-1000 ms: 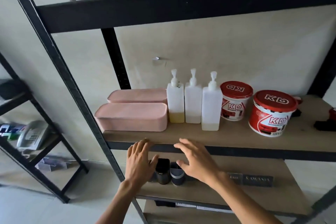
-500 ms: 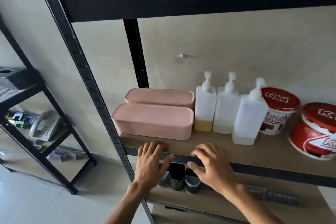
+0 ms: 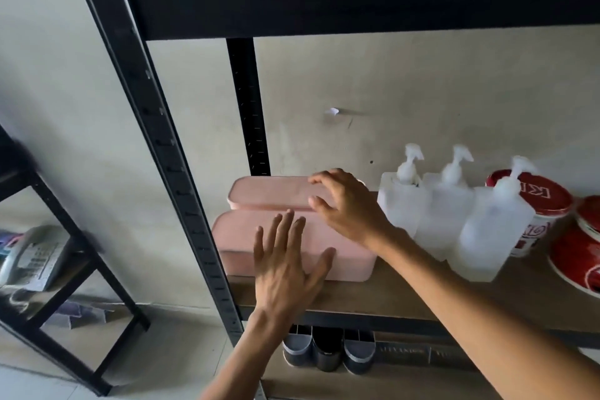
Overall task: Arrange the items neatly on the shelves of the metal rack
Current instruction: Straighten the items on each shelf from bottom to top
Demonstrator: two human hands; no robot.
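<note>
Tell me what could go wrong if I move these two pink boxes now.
The right hand over the rear pink box is close to the nearest pump bottle. Shifting that box rightward could knock it into the other pump bottles, which stand tightly together. The left hand is at the front pink box, which lies toward the front of the wooden shelf. Pulling it forward might tip it off.

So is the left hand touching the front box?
Cannot tell. Head view: left hand overlaps front box, fingers straight, but neither contact nor gap shows.
</note>
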